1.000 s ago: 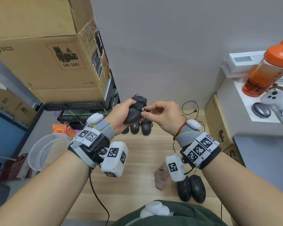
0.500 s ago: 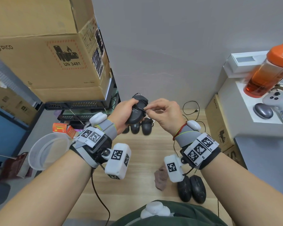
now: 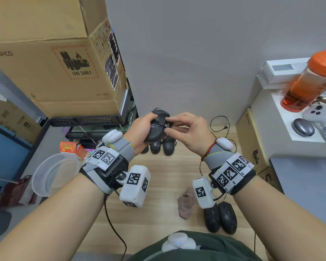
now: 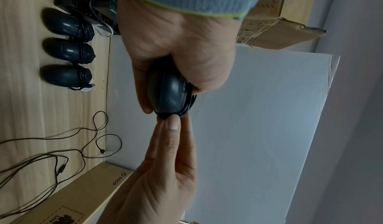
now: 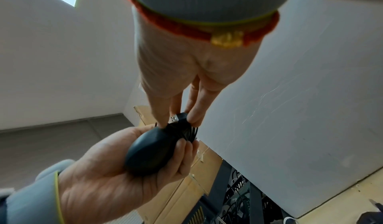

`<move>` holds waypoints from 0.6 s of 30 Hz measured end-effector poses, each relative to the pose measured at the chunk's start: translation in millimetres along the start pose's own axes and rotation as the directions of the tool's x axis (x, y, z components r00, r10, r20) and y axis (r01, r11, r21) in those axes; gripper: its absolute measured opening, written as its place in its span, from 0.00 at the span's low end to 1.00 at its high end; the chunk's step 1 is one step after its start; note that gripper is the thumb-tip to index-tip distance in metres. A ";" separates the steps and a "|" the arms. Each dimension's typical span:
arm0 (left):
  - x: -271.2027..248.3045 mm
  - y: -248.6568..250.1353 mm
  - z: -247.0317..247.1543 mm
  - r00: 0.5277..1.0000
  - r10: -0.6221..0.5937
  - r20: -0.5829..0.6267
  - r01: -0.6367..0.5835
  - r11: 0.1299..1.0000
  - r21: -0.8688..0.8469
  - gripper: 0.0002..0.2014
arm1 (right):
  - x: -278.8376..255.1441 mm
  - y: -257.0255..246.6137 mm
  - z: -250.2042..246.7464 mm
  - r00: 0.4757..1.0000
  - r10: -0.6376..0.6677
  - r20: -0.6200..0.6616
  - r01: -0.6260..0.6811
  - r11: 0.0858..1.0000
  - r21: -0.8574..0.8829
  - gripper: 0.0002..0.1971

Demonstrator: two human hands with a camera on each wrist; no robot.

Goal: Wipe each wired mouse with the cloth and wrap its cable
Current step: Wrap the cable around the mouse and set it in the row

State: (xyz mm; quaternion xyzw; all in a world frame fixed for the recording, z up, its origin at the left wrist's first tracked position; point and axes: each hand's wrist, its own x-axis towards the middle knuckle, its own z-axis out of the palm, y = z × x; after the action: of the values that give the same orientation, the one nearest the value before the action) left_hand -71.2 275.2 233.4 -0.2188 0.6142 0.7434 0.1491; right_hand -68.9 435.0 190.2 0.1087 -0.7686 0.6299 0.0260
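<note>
Left hand (image 3: 141, 131): grip curled around a black mouse (image 3: 157, 127), which is held in the air, underside up, above the worktop (image 3: 167, 172).
Right hand (image 3: 191, 131): grip pinched together on the USB plug (image 5: 175, 118), pressing it against the cable (image 5: 184, 130) at the front end of the held mouse.
Cable: wound in several turns around the body of the held mouse; no loose length shows.
Wrapped mice (image 4: 66, 48): three in a row on the worktop near the wall, below the hands, each with its cable wound round it.
Unwrapped mice (image 3: 220, 217): two side by side at the near edge of the worktop; loose cables (image 4: 62, 147) trail across the wood.
Cloth (image 3: 185, 204): crumpled on the worktop, just left of the two near mice, untouched by either hand.
Surroundings: cardboard boxes (image 3: 51, 59) at left; an orange bottle (image 3: 309, 81) on a white shelf at right.
</note>
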 end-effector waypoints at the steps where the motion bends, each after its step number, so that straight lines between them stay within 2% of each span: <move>1: -0.5 0.2 -0.9 1.000 -0.003 0.016 0.004 1.000 -0.017 0.11 | 0.4 -0.2 -0.8 1.000 0.004 -0.003 -0.004 1.000 -0.010 0.12; 7: -6.6 5.4 -3.0 0.999 0.004 0.050 -0.006 1.000 0.031 0.14 | -0.8 -1.2 -1.3 0.996 0.079 -0.029 -0.078 0.997 0.027 0.07; 10: -8.7 6.8 -1.8 1.000 -0.005 0.030 0.003 0.999 0.048 0.14 | -2.8 -4.6 1.8 0.994 0.109 -0.017 -0.109 0.993 0.041 0.13; 13: -4.7 5.4 -1.2 1.000 0.000 0.026 -0.002 0.999 0.047 0.08 | -2.5 -5.1 4.3 0.996 0.081 -0.037 -0.083 0.994 -0.064 0.10; 18: 0.8 1.6 -1.0 0.999 0.007 0.043 -0.011 0.995 0.097 0.08 | -2.5 -2.9 7.3 0.997 0.028 -0.074 -0.043 0.978 -0.206 0.08</move>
State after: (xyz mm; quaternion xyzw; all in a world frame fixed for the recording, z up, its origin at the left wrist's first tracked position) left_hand -72.5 273.9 234.2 -0.1927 0.6472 0.7179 0.1691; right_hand -65.2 427.7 191.1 0.0695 -0.8305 0.5501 0.0533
